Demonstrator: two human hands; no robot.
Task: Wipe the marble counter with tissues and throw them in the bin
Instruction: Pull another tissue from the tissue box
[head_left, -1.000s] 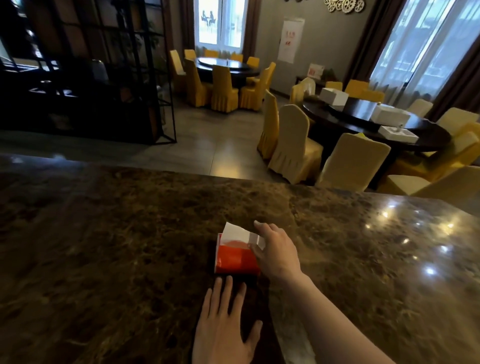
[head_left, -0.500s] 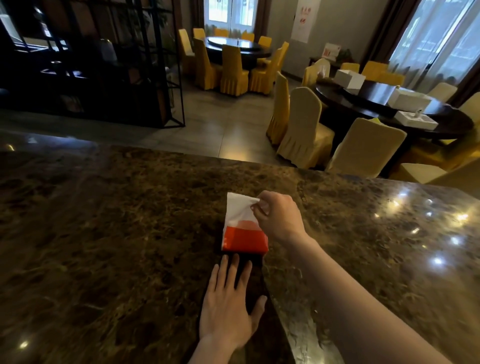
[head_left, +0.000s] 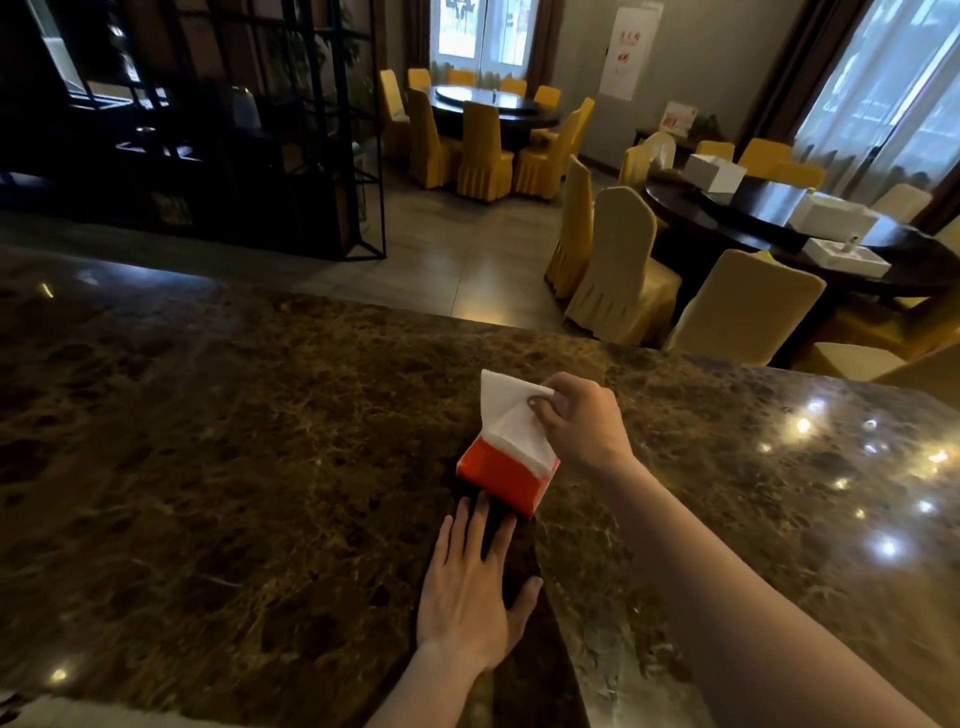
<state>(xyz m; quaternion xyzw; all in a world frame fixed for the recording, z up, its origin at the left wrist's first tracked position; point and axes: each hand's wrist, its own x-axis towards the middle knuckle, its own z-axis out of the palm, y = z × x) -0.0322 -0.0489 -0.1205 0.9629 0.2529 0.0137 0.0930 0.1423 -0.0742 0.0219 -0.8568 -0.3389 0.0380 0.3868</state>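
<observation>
A red tissue pack (head_left: 501, 475) lies on the brown marble counter (head_left: 218, 467), tilted with its far end raised. A white tissue (head_left: 506, 413) sticks up out of the pack's far end. My right hand (head_left: 582, 423) pinches the top corner of that tissue between thumb and fingers. My left hand (head_left: 470, 587) lies flat on the counter just in front of the pack, fingers spread, fingertips close to its near edge. No bin is in view.
Beyond the counter's far edge lies a tiled floor with yellow-covered chairs (head_left: 621, 265) around a dark round table (head_left: 800, 228) bearing white boxes. A second table with chairs (head_left: 488, 111) stands farther back. A black metal shelf unit (head_left: 218, 119) fills the left.
My right hand has drawn the tissue farther up out of the pack, and the pack's far end has lifted and turned. My left hand stays flat on the counter.
</observation>
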